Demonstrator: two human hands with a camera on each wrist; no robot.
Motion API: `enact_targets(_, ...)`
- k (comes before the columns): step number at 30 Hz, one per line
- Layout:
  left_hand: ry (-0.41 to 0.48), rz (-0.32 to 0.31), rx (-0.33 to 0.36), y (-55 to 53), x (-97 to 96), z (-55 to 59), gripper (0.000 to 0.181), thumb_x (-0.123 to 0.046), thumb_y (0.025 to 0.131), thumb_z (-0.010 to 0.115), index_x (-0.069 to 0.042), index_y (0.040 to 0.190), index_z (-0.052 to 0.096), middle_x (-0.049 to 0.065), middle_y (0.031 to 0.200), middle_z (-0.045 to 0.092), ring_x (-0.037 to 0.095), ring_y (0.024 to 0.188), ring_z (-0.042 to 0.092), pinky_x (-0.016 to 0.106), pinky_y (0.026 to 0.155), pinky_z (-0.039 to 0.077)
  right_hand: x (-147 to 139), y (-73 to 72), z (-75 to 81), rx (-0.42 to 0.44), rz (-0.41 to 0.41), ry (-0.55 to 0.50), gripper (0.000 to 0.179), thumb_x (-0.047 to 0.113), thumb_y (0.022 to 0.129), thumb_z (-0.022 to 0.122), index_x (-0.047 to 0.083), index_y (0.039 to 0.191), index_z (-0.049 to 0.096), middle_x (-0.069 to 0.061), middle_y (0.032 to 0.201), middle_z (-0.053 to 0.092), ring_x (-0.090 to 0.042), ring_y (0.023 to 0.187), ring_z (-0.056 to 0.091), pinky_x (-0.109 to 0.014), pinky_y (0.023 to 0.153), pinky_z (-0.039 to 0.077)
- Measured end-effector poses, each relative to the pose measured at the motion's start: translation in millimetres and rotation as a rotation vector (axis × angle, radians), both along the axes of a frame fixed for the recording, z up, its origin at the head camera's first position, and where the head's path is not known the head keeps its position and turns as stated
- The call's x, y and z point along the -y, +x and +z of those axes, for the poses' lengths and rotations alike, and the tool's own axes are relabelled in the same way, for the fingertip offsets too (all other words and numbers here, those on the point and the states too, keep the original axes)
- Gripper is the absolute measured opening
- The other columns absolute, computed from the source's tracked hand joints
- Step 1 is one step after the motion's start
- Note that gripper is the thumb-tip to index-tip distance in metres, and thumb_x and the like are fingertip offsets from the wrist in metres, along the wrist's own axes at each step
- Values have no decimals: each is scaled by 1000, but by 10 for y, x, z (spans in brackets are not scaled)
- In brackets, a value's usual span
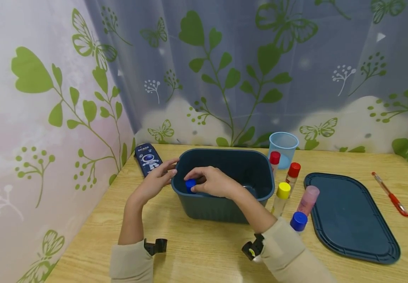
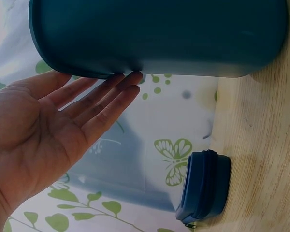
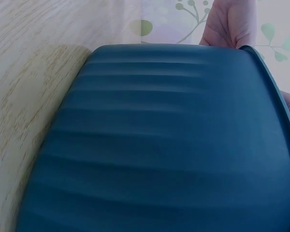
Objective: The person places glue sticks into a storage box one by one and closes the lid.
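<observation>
A dark teal plastic bin [image 1: 204,208] stands on the table with its mouth up. My right hand [image 1: 212,181] reaches inside, thumb and fingers pinching the blue cap [image 1: 190,184] of a bottle near the left end; the bottle's body is hidden by the bin wall. My left hand [image 1: 154,182] rests its fingertips against the bin's left side near the rim. In the left wrist view the fingers of that left hand [image 2: 63,121] are fairly straight on the outer wall. The right wrist view is mostly filled by the bin's ribbed outside [image 3: 159,130].
Right of the bin stand bottles with red [image 1: 294,169], yellow [image 1: 283,191], pink [image 1: 311,193] and blue caps [image 1: 298,221]. Behind them is a light blue cup [image 1: 283,146]. A dark lid [image 1: 352,220] and red pen [image 1: 389,193] lie farther right. A space-themed case [image 1: 147,157] lies left.
</observation>
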State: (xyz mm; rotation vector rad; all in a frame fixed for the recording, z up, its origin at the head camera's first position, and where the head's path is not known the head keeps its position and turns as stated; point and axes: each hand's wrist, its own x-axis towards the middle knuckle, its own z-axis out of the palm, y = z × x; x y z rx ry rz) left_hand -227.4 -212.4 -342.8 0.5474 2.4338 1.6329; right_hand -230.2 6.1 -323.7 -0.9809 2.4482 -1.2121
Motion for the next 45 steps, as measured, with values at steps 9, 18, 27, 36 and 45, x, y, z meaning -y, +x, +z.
enact_targets(9,1,-7,-3,-1,-23,6,47,-23,100,40,-8,144,29,22,142,28,35,128,30,50,99,32,-18,24,14,-64,14,-30,29,10,87,65,8,116,60,-5,112,60,-20,101,58,-28,83,48)
enact_targets(18,2,0,2,-20,-43,20,45,-20,101,39,-9,143,30,22,141,30,34,128,30,52,99,31,-210,261,270,-164,-59,-108,28,14,88,64,9,116,61,0,114,57,-18,105,54,-30,87,46)
enact_targets(27,4,-2,4,4,-34,29,47,-22,101,40,-8,144,29,21,143,28,34,128,30,50,99,32,-652,672,580,-287,-109,-181,27,16,87,66,14,114,62,4,112,59,-12,103,54,-28,87,46)
enact_targets(36,9,-3,16,21,-8,21,47,-21,101,40,-8,144,28,22,143,27,35,128,31,50,99,32,-1260,1028,700,-374,-229,-143,27,13,87,65,19,113,63,10,110,60,-9,100,56,-29,83,47)
enact_targets(45,-1,-2,21,3,-4,12,47,-23,101,40,-9,144,28,21,143,27,35,127,32,50,99,32,-1819,1141,412,-289,-333,-94,28,10,90,60,16,117,60,5,111,61,-9,90,60,-26,70,52)
